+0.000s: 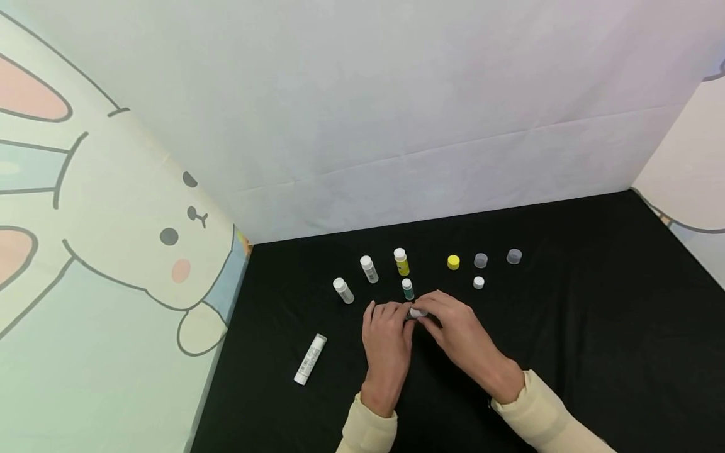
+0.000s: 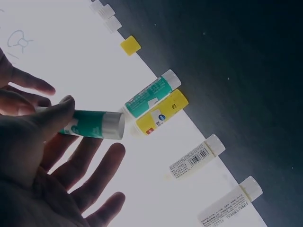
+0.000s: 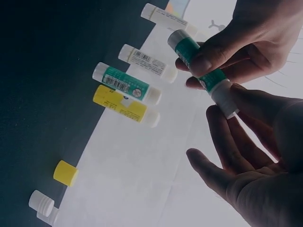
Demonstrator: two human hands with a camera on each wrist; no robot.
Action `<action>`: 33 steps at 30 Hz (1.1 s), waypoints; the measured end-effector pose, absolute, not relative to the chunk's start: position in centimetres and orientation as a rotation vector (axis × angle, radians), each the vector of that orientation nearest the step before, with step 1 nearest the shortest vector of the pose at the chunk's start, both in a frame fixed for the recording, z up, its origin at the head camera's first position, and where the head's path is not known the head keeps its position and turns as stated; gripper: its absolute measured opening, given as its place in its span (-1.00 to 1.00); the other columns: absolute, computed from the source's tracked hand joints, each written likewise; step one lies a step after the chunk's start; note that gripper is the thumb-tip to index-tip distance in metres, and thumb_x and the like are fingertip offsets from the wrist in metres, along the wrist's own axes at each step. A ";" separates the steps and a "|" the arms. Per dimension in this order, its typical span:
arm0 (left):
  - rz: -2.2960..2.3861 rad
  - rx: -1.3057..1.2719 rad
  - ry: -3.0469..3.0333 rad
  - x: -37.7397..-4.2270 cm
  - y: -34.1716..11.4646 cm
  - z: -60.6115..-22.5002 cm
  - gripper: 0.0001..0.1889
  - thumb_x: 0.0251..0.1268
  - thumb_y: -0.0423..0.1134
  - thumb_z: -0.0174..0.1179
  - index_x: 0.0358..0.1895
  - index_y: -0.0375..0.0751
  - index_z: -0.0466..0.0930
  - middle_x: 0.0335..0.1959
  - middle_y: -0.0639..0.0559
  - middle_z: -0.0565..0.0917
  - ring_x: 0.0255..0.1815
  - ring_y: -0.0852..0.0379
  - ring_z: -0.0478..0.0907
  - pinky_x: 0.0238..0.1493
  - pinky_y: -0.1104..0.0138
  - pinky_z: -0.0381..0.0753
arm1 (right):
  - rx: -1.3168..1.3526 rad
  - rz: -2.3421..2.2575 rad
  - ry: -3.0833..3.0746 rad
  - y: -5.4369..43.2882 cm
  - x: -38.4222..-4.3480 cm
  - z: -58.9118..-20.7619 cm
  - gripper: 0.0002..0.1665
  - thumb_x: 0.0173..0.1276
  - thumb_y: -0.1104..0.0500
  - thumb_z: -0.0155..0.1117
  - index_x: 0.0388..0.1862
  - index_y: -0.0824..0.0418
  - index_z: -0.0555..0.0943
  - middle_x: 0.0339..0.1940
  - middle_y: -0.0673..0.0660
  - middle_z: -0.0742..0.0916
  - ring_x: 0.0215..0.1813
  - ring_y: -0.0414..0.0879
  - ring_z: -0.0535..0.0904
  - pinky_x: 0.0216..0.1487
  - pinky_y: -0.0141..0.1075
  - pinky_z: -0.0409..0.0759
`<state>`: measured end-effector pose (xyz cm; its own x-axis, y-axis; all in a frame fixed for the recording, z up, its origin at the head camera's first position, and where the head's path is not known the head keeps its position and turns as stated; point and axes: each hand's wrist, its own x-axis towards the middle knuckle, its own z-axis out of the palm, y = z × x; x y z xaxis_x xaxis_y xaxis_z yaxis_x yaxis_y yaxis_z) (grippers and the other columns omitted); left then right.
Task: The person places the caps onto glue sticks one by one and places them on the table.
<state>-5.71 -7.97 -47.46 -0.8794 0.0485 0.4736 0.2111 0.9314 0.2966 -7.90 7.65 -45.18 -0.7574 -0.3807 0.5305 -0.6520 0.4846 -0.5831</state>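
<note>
1. The green glue stick (image 3: 188,48) is in both hands, on the person's side of the yellow glue stick (image 1: 403,268).
2. The left hand (image 1: 387,340) holds its green body, with the thumb across it.
3. The right hand (image 1: 461,330) pinches the white end (image 3: 223,98) with thumb and fingers. I cannot tell if that end is coming loose — it sits right against the green part.
4. The other green glue stick (image 1: 408,290) stands just in front of the yellow one, a bit to its right.
5. To the left of the yellow one stand two white glue sticks: a near one (image 1: 370,270) and a farther one (image 1: 343,291).
6. To the right of the yellow one are four loose lids: a yellow lid (image 1: 454,262), two cloudy lids (image 1: 480,260) and a small white lid (image 1: 478,283).
7. Four loose lids and four standing sticks — so my guess is that those four have their lids off, and that part looks done. The one in the hands looks halfway.
8. A long white tube (image 1: 310,360) lies well to the left and nearer the person than the yellow stick. No hand is on it, so it may be left to do.
9. The black cloth (image 1: 623,314) is under and around the yellow stick.
</note>
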 end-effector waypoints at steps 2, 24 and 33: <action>-0.463 -0.195 -2.611 -5.7 -8.0 -47.4 -0.76 0.18 -0.28 0.57 -0.07 -0.04 0.84 -0.16 0.10 0.82 -0.02 0.05 0.70 0.38 -0.09 0.54 | 0.872 1.159 -2.403 7.7 -7.9 -45.2 -0.65 0.15 0.48 0.60 -0.12 0.20 0.78 -0.07 -0.01 0.78 -0.05 -0.16 0.73 -0.04 -0.21 0.77; -0.525 -0.277 -2.583 -5.4 -8.2 -47.8 -0.87 0.24 -0.31 0.52 -0.19 -0.04 0.80 -0.23 0.16 0.84 -0.11 0.11 0.70 0.36 -0.09 0.56 | 0.853 1.250 -2.406 7.6 -7.6 -45.8 -0.67 0.17 0.52 0.55 -0.18 0.18 0.78 -0.16 -0.01 0.82 -0.03 -0.13 0.78 0.37 0.25 0.53; -0.532 -0.281 -2.609 -5.0 -7.9 -47.5 -0.82 0.18 -0.35 0.55 -0.19 -0.05 0.79 -0.26 0.15 0.84 -0.12 0.11 0.68 0.36 -0.08 0.57 | 0.830 1.271 -2.385 7.5 -7.1 -46.1 -0.66 0.16 0.51 0.55 -0.18 0.16 0.78 -0.17 -0.02 0.82 -0.05 -0.13 0.78 0.37 0.33 0.49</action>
<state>-4.96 -7.91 -47.48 -0.8732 0.1045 0.4759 0.2826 0.9044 0.3198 -7.09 7.46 -46.08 -0.7829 -0.3443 0.5183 -0.6222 0.4374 -0.6493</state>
